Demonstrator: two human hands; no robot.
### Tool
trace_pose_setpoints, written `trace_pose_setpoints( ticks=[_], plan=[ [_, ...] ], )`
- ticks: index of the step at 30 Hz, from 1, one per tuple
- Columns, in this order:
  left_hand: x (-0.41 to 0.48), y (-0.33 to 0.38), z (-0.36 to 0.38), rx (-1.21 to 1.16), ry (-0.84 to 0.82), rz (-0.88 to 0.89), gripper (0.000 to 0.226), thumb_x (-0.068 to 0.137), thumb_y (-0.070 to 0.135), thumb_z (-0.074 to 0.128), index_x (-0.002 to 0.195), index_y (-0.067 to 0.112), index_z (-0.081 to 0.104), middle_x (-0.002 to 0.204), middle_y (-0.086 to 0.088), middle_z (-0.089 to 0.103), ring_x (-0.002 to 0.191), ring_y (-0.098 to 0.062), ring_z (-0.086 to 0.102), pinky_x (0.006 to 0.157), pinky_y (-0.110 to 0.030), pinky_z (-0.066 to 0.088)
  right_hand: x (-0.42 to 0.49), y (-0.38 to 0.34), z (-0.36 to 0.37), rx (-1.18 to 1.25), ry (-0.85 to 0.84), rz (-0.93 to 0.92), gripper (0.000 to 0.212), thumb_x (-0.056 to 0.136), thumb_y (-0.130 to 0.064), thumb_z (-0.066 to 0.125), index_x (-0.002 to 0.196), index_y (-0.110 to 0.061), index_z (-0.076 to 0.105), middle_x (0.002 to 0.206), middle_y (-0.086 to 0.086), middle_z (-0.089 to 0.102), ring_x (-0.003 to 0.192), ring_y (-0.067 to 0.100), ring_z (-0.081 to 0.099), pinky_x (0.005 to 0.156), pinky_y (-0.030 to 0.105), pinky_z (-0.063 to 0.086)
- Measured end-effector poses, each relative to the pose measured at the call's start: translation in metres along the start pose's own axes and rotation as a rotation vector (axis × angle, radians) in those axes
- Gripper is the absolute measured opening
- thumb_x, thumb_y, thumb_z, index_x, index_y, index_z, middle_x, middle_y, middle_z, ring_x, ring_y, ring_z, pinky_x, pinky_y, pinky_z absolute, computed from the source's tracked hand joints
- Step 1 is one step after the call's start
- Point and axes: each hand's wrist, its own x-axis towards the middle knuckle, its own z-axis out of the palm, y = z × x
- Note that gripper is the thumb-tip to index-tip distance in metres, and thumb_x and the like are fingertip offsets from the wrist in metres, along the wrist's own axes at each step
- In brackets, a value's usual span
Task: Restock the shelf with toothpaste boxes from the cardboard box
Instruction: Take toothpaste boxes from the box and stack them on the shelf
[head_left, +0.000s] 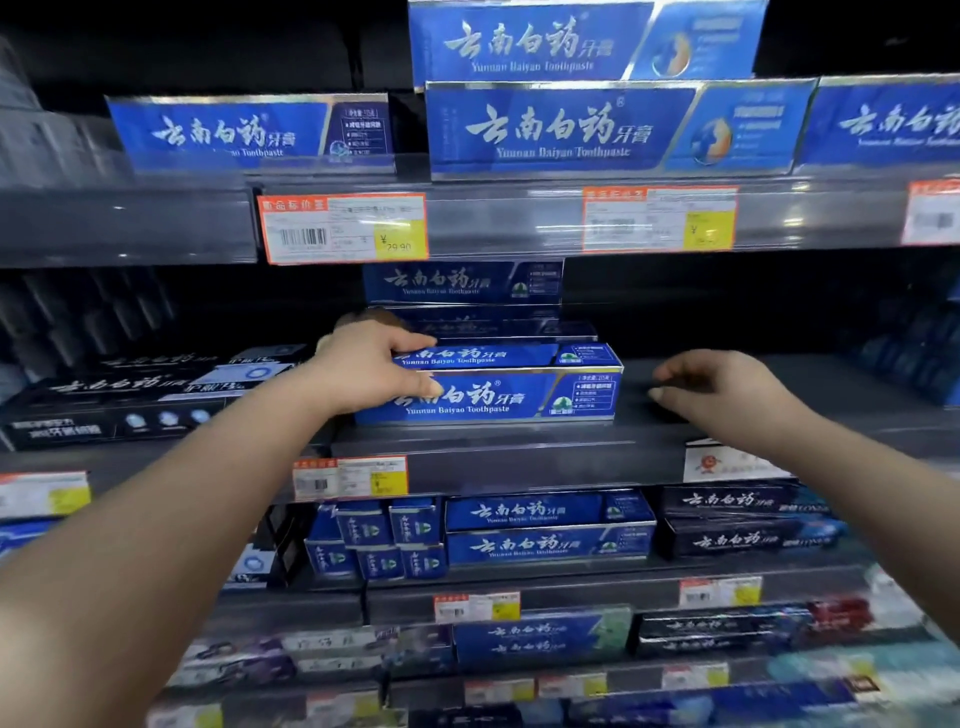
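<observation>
A blue toothpaste box (519, 392) lies lengthwise at the front of the middle shelf (519, 452). My left hand (374, 364) grips its left end, thumb on the front face and fingers over the top. More blue boxes (462, 283) are stacked behind it. My right hand (727, 387) hovers to the right of the box over bare shelf, fingers curled and apart, holding nothing. The cardboard box is not in view.
Black toothpaste boxes (135, 400) lie to the left on the same shelf. The shelf above carries large blue boxes (597, 130) and orange price tags (343, 228). Lower shelves hold blue boxes (545, 530) and dark boxes (737, 519).
</observation>
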Motion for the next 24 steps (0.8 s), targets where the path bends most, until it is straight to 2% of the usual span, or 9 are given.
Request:
trace_pose_setpoints(
  ticks=[2, 6, 8, 11, 13, 16, 18, 20, 24],
  plan=[
    [0.000, -0.005, 0.003, -0.018, 0.022, 0.008, 0.065, 0.066, 0.044, 0.076, 0.126, 0.035, 0.054, 0.130, -0.006, 0.058, 0.120, -0.025, 0.050, 0.104, -0.038, 0.040, 0.001, -0.002, 0.005, 0.000, -0.008, -0.002, 0.017, 0.079, -0.022, 0.067, 0.095, -0.015, 0.067, 0.094, 0.001, 0.064, 0.092, 0.016, 0.058, 0.082, 0.022, 0.038],
    [-0.009, -0.008, 0.008, 0.021, 0.120, 0.014, 0.069, 0.068, 0.044, 0.075, 0.131, 0.031, 0.049, 0.127, -0.015, 0.047, 0.127, -0.030, 0.032, 0.107, -0.037, 0.032, 0.002, -0.007, 0.011, 0.028, -0.018, 0.007, 0.021, 0.078, -0.022, 0.069, 0.097, -0.014, 0.066, 0.096, 0.001, 0.065, 0.093, 0.016, 0.059, 0.083, 0.022, 0.040],
    [-0.017, -0.011, 0.007, 0.025, 0.188, -0.009, 0.074, 0.068, 0.043, 0.075, 0.134, 0.028, 0.045, 0.127, -0.016, 0.044, 0.127, -0.031, 0.030, 0.106, -0.037, 0.029, 0.002, -0.009, 0.013, 0.036, -0.041, 0.015, 0.025, 0.077, -0.023, 0.071, 0.100, -0.015, 0.065, 0.097, 0.001, 0.065, 0.094, 0.016, 0.059, 0.084, 0.024, 0.041],
    [-0.027, -0.021, 0.003, -0.021, 0.273, -0.062, 0.081, 0.068, 0.038, 0.076, 0.137, 0.019, 0.040, 0.133, -0.015, 0.045, 0.125, -0.031, 0.040, 0.104, -0.040, 0.035, 0.001, -0.012, 0.015, 0.052, -0.069, 0.031, 0.032, 0.074, -0.027, 0.074, 0.102, -0.016, 0.065, 0.100, 0.000, 0.065, 0.097, 0.016, 0.060, 0.088, 0.027, 0.044],
    [-0.032, -0.026, 0.003, -0.110, 0.246, -0.125, 0.082, 0.069, 0.034, 0.077, 0.138, 0.016, 0.038, 0.131, -0.011, 0.051, 0.117, -0.029, 0.050, 0.098, -0.041, 0.044, 0.002, -0.014, 0.017, 0.056, -0.089, 0.053, 0.036, 0.072, -0.032, 0.075, 0.103, -0.017, 0.065, 0.100, -0.001, 0.065, 0.097, 0.015, 0.059, 0.087, 0.026, 0.043],
    [-0.035, -0.034, 0.009, -0.202, 0.181, -0.182, 0.051, 0.072, 0.031, 0.075, 0.118, 0.016, 0.059, 0.112, -0.006, 0.067, 0.100, -0.025, 0.061, 0.088, -0.041, 0.050, 0.003, -0.019, 0.021, 0.043, -0.128, 0.048, 0.033, 0.071, -0.040, 0.073, 0.096, -0.020, 0.067, 0.093, -0.004, 0.067, 0.090, 0.013, 0.060, 0.078, 0.022, 0.042],
    [-0.035, -0.037, 0.013, -0.211, 0.175, -0.189, 0.032, 0.075, 0.032, 0.072, 0.101, 0.015, 0.067, 0.100, -0.004, 0.070, 0.092, -0.024, 0.063, 0.083, -0.040, 0.052, 0.003, -0.024, 0.024, 0.021, -0.140, 0.018, 0.012, 0.073, -0.039, 0.071, 0.076, -0.029, 0.064, 0.077, -0.011, 0.064, 0.075, 0.007, 0.058, 0.063, 0.014, 0.041],
    [-0.034, -0.037, 0.014, -0.200, 0.195, -0.181, 0.025, 0.078, 0.032, 0.069, 0.096, 0.014, 0.068, 0.092, -0.003, 0.069, 0.088, -0.023, 0.062, 0.074, -0.034, 0.049, 0.003, -0.030, 0.026, -0.009, -0.146, -0.012, 0.020, 0.077, -0.035, 0.069, 0.064, -0.032, 0.054, 0.066, -0.016, 0.056, 0.063, 0.000, 0.051, 0.051, 0.010, 0.035],
    [-0.027, -0.034, 0.011, -0.132, 0.212, -0.195, 0.021, 0.081, 0.033, 0.066, 0.082, 0.012, 0.063, 0.084, -0.008, 0.064, 0.076, -0.024, 0.056, 0.057, -0.029, 0.040, 0.009, -0.037, 0.026, -0.054, -0.115, -0.012, 0.027, 0.077, -0.036, 0.069, 0.059, -0.029, 0.049, 0.061, -0.014, 0.051, 0.059, 0.000, 0.047, 0.051, 0.018, 0.033]
  ],
)
